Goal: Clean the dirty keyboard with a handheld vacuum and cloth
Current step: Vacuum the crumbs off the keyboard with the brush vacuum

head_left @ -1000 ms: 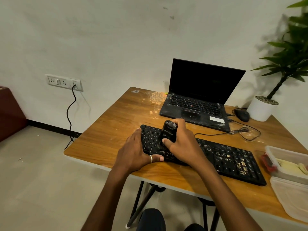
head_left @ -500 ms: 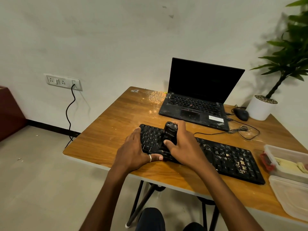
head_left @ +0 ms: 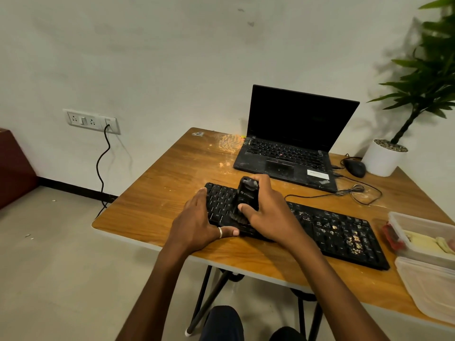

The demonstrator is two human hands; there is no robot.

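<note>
A black keyboard [head_left: 339, 232] lies across the wooden table [head_left: 160, 193], its right half strewn with pale crumbs. My right hand [head_left: 268, 212] grips a small black handheld vacuum [head_left: 247, 195], held upright with its brush end down on the keys of the left half. My left hand [head_left: 197, 222] holds the keyboard's left end, fingers along the far-left edge and thumb on the front edge, a ring on the thumb. No cloth is visible.
A black laptop [head_left: 290, 153] stands open behind the keyboard, beside a black mouse [head_left: 354, 168] with a looped cable and a white potted plant [head_left: 384, 156]. Two plastic containers [head_left: 423, 242] sit at the table's right edge. Crumbs and smears mark the far table top.
The vacuum and my right hand have shifted very slightly toward the keyboard's front edge; my left hand stays on the keyboard's left end.
</note>
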